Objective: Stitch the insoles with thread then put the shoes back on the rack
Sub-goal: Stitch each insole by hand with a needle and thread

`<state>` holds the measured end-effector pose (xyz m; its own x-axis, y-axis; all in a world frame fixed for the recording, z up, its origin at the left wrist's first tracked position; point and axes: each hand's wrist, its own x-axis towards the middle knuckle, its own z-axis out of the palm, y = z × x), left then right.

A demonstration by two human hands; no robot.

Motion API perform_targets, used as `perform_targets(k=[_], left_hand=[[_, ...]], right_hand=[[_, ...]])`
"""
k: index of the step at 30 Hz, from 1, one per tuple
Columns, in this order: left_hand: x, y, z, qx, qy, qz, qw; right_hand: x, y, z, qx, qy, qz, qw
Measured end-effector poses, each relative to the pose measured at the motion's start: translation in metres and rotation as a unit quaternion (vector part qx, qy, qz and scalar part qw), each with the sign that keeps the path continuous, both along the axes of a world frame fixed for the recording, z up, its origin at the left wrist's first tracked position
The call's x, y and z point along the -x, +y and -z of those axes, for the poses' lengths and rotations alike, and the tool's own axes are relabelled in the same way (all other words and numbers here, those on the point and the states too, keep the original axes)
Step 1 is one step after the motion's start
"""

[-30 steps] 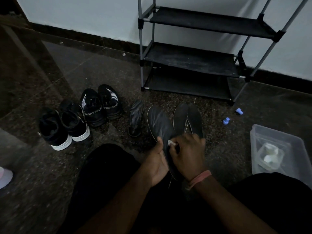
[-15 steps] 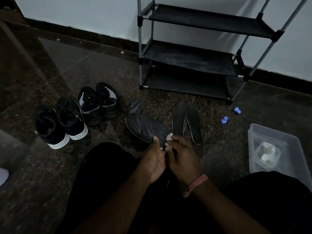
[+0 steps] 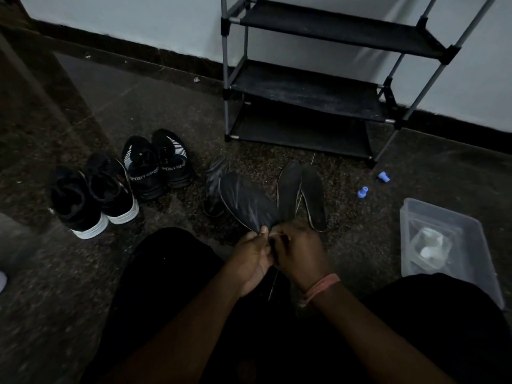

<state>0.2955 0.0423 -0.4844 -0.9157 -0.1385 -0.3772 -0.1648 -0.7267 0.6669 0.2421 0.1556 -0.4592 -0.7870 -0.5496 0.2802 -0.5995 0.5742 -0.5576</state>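
both hands together, left hand [image 3: 250, 254] and right hand [image 3: 300, 249] pinching the insole [image 3: 246, 202] heel, toe fanned toward eleven o'clock, probably to expose the stitching edge.

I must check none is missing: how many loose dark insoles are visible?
4. One flat dark insole is held in both hands; one lies behind it; two lie together right of them. More may be inside shoes.

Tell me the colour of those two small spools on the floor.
Blue spools, shown in the head view.
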Motion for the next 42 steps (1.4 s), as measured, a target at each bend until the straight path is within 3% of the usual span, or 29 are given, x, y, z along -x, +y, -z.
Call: perform_targets(k=[3, 10, 14, 18, 22, 26, 30, 34, 38, 42], left_hand=[[-0.001, -0.003, -0.004, -0.023, 0.022, -0.005, 0.999], [0.002, 0.003, -0.002, -0.059, 0.020, -0.027, 0.998], [-0.001, 0.007, -0.005, -0.061, 0.018, -0.017, 0.998], [0.003, 0.010, -0.001, -0.057, -0.010, -0.023, 0.998], [-0.001, 0.006, -0.003, -0.056, -0.011, -0.012, 0.998], [0.001, 0.009, -0.006, -0.045, -0.004, 0.000, 0.999], [-0.002, 0.005, -0.004, -0.046, 0.000, 0.003, 0.999], [0.001, 0.007, -0.004, -0.043, -0.021, -0.012, 0.999], [-0.001, 0.003, -0.003, -0.048, -0.022, -0.023, 0.998], [0.001, 0.004, -0.004, -0.048, -0.035, -0.021, 0.998]], right_hand=[[-0.009, -0.003, 0.002, -0.001, -0.024, -0.031, 0.999], [0.014, 0.001, 0.008, 0.080, -0.014, 0.098, 0.992], [-0.005, -0.002, 0.006, 0.045, 0.006, -0.003, 0.999], [0.022, 0.002, 0.005, 0.070, 0.001, 0.089, 0.994], [0.001, -0.002, 0.004, 0.020, 0.000, -0.025, 1.000], [0.024, 0.007, 0.004, 0.081, -0.005, 0.108, 0.991], [-0.004, 0.006, 0.001, 0.051, -0.016, -0.016, 0.998], [0.023, 0.013, 0.006, 0.086, -0.028, 0.110, 0.990], [0.000, 0.005, 0.001, 0.032, -0.002, -0.012, 0.999], [0.023, 0.012, 0.005, 0.079, -0.013, 0.100, 0.992]])
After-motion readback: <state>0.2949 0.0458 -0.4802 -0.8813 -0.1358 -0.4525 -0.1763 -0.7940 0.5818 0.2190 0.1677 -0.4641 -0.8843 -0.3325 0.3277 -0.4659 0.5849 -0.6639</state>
